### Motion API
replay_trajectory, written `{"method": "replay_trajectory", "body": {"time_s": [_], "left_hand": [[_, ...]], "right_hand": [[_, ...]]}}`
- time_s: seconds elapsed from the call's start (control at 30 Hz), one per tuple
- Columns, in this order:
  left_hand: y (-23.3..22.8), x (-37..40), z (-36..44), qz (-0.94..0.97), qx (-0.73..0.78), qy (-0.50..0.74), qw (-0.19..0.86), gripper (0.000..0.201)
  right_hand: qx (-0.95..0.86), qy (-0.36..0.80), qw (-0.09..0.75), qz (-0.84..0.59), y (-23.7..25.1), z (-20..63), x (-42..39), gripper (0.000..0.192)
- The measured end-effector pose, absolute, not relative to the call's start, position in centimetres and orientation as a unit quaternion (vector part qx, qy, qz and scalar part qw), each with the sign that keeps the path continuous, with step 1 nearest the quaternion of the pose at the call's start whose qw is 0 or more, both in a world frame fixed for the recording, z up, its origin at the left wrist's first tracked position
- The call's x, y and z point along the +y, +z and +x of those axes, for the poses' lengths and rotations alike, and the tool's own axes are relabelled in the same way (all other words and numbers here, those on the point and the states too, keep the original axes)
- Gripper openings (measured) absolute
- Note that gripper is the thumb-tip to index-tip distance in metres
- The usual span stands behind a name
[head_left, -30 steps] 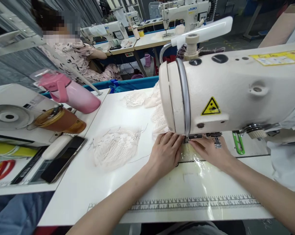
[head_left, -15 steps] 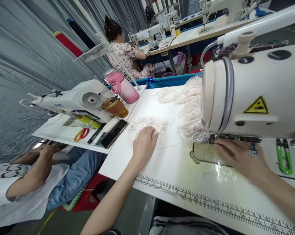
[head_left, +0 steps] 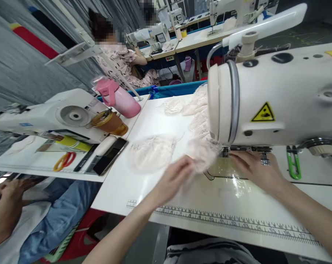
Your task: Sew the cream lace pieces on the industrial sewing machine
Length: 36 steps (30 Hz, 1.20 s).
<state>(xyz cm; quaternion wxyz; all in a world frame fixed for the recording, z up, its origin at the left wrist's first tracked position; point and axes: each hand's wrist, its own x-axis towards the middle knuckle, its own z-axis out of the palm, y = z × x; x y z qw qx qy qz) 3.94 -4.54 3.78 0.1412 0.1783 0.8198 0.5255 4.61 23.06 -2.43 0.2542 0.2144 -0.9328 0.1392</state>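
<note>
My left hand (head_left: 175,178) pinches a thin, pale lace piece (head_left: 203,156), which is blurred and hangs just left of the needle area. On the white table (head_left: 143,194), a rounded stack of similar lace pieces (head_left: 153,152) lies to the left of that hand. Beneath the head of the sewing machine (head_left: 287,99), my right hand (head_left: 261,168) reaches in from the right, its fingers stretched toward the presser foot (head_left: 225,151). The machine partly covers its fingertips, and nothing shows in its grasp. More gathered lace fabric (head_left: 200,119) lies behind, partly hidden by the machine.
Green thread snips (head_left: 294,163) lie right of my right hand. A phone (head_left: 110,157), an amber cup (head_left: 110,123) and a pink bottle (head_left: 119,99) stand at left beside another sewing machine (head_left: 72,113). One person sits at left, another works farther back. A ruler strip (head_left: 223,218) runs along the front edge.
My left hand has come off the lace stack and moved right with one lace piece toward the needle. My right hand stays by the presser foot. The camera view has shifted right.
</note>
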Motion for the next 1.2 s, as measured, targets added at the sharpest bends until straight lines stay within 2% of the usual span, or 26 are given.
{"method": "replay_trajectory", "body": {"time_s": [0.07, 0.2, 0.37, 0.53, 0.77, 0.9, 1.03, 1.2], "left_hand": [[3.7, -1.7, 5.1, 0.333, 0.809, 0.434, 0.216, 0.019], [3.5, 1.4, 5.5, 0.485, 0.804, 0.321, 0.124, 0.016], [2.4, 1.7, 4.3, 0.463, 0.859, 0.219, -0.007, 0.013], [1.7, 2.1, 0.1, 0.404, 0.903, 0.130, -0.067, 0.016], [3.1, 2.3, -6.3, 0.338, 0.929, 0.114, -0.095, 0.018], [3.6, 2.7, -2.2, 0.316, 0.932, 0.094, -0.149, 0.021], [1.6, 3.1, 2.9, 0.464, 0.871, 0.061, -0.150, 0.033], [-0.3, 2.5, 3.0, 0.486, 0.860, 0.026, -0.154, 0.040]], "right_hand": [[-0.939, 0.126, 0.261, 0.184, -2.4, 4.6, 23.0, 0.028], [-0.932, 0.104, 0.282, 0.202, -1.8, 4.8, 23.0, 0.031], [-0.882, 0.121, 0.300, 0.343, -0.7, 4.8, 22.8, 0.038], [-0.895, 0.114, 0.291, 0.318, -1.3, 4.4, 23.2, 0.031], [-0.896, 0.143, 0.262, 0.329, -2.0, 4.2, 23.9, 0.039], [-0.904, 0.165, 0.235, 0.316, -2.2, 4.3, 23.8, 0.038], [-0.928, 0.157, 0.192, 0.277, -2.3, 4.5, 23.6, 0.032], [-0.942, 0.105, 0.189, 0.257, -1.9, 4.8, 23.5, 0.035]]}}
